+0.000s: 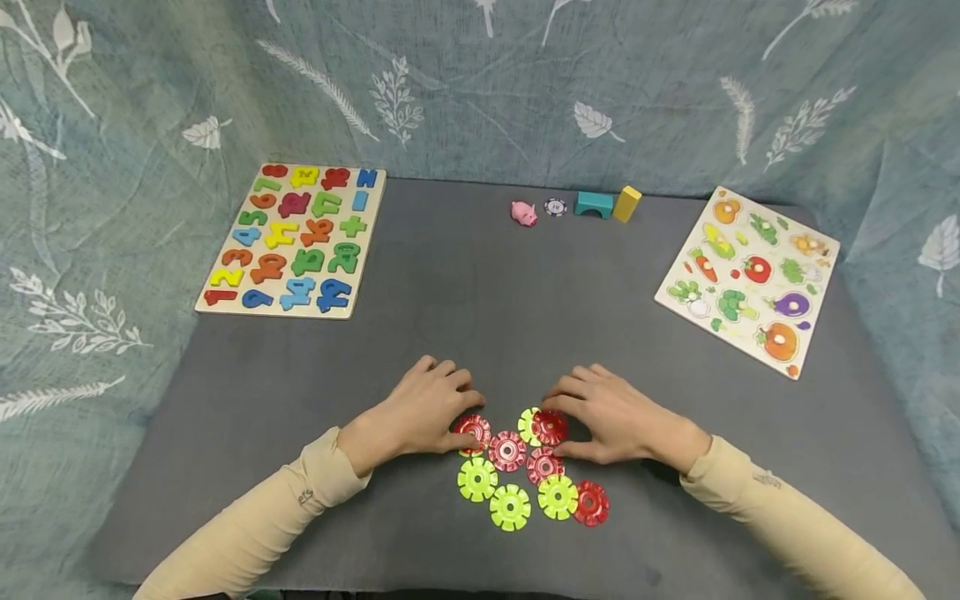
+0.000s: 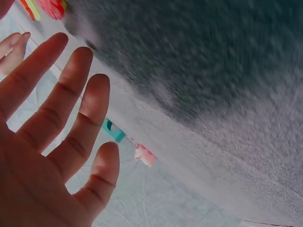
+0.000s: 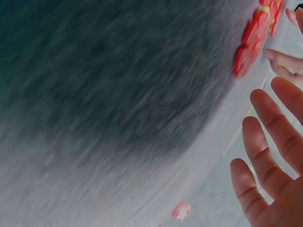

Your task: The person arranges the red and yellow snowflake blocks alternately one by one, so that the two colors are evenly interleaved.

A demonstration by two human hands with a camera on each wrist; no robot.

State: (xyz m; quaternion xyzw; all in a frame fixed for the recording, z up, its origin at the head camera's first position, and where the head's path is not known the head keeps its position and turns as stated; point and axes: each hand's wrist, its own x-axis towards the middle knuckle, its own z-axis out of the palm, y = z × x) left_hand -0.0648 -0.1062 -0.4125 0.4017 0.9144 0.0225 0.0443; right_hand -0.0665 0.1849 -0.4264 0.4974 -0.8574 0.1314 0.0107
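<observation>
Notched plastic discs in red and yellow-green lie in a loose cluster near the table's front. My left hand (image 1: 427,408) is at the cluster's left, its thumb over a red disc (image 1: 467,423) that overlaps a yellow-green one. Across from it, my right hand (image 1: 607,412) has thumb and index finger beside another red disc (image 1: 551,427), which partly covers a yellow-green disc (image 1: 527,423). Between the hands lie two pinkish-red discs (image 1: 507,451). In the left wrist view the left fingers (image 2: 71,101) are spread and nearly straight; the right fingers (image 3: 265,156) look similarly loose.
Nearer the front edge are yellow-green discs (image 1: 510,507) and a red disc (image 1: 592,503). A number puzzle board (image 1: 341,312) lies back left, a vegetable puzzle board (image 1: 678,287) right. Along the back stand a pink pig (image 1: 523,213), poker chip (image 1: 556,207), teal arch (image 1: 594,202) and yellow block (image 1: 627,203).
</observation>
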